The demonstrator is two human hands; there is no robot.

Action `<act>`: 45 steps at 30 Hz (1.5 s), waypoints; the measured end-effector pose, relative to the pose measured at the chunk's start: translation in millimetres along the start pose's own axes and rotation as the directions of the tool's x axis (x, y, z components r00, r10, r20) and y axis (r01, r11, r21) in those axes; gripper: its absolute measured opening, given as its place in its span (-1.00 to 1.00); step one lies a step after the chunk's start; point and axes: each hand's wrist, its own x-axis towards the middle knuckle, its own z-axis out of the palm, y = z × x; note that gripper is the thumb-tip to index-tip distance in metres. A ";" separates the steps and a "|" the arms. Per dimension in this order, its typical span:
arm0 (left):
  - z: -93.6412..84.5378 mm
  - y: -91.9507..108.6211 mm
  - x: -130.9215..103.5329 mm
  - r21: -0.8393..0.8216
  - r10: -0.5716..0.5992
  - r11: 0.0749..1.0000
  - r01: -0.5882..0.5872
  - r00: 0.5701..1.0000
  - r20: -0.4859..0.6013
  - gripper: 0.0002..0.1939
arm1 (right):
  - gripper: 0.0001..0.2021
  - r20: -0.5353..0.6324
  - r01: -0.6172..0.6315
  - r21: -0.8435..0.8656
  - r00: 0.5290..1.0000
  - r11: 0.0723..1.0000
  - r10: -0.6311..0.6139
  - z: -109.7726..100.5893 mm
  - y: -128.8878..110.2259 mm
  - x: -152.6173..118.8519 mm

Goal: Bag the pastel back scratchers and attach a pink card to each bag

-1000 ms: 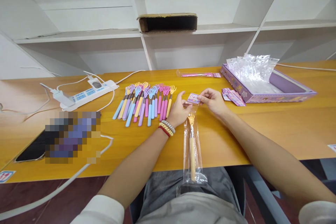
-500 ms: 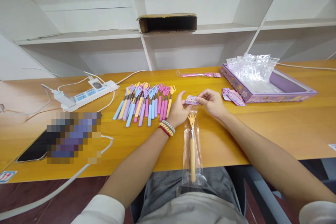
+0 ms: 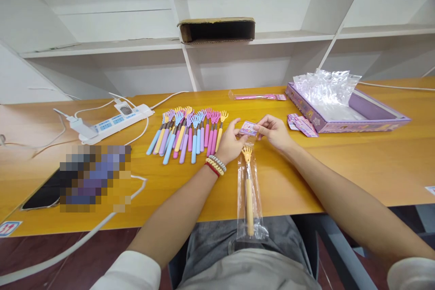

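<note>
A small pink and purple card (image 3: pixel 248 128) is held at the top of a clear plastic bag (image 3: pixel 241 208). Inside the bag lies a yellow hand-shaped scratcher (image 3: pixel 249 201), its handle end hanging past the table edge above my lap. My left hand (image 3: pixel 231 142) grips the card's left side between thumb and fingers. At the card's right edge, my right hand (image 3: pixel 273 132) pinches it. Several scratchers in blue, purple, pink and yellow (image 3: pixel 193 145) lie in a pile left of my hands.
A purple box (image 3: pixel 367 128) with clear bags (image 3: pixel 326 88) stands at the right. Loose cards (image 3: pixel 304 126) lie beside it. Behind my hands is a packaged pink scratcher (image 3: pixel 254 97). A power strip (image 3: pixel 117 122) and a phone (image 3: pixel 44 190) are at the left. A cardboard box (image 3: pixel 217 21) sits on the shelf.
The card has tilted so that more of its face shows. The top of the bag and the scratcher head have shifted slightly left. Both hands have barely moved.
</note>
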 end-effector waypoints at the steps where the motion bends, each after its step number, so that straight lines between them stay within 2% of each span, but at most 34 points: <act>1: 0.2 0.1 -0.1 -0.001 -0.001 1.000 0.001 1.000 0.005 -0.36 | -0.57 -0.001 0.004 0.005 1.000 1.000 -0.004 -0.1 0.5 0.1; 11: -0.4 1.5 0.1 -0.021 -0.022 1.000 0.023 1.000 0.021 -0.39 | -0.63 0.007 0.076 -0.069 0.997 0.995 -0.075 -0.8 2.7 -1.1; 16: -0.1 3.9 -1.0 -0.021 -0.015 1.000 0.016 1.000 0.027 -0.39 | -0.66 -0.025 0.107 -0.105 0.994 0.989 -0.110 0.8 2.1 -2.1; 26: 0.3 1.1 -0.7 -0.040 -0.010 0.999 0.011 1.000 0.027 -0.38 | -0.61 0.019 0.062 -0.030 0.998 0.998 -0.061 1.4 4.3 -0.9; 33: -1.1 3.2 -0.6 0.015 -0.005 1.000 0.004 1.000 0.020 -0.42 | -0.59 0.115 0.004 0.074 0.993 0.997 -0.013 -3.5 2.1 -0.4; 45: -2.2 6.5 -0.6 0.103 0.020 0.994 -0.017 0.999 -0.031 -0.45 | -0.60 0.152 -0.082 0.043 0.986 0.996 0.075 -11.5 -2.8 1.2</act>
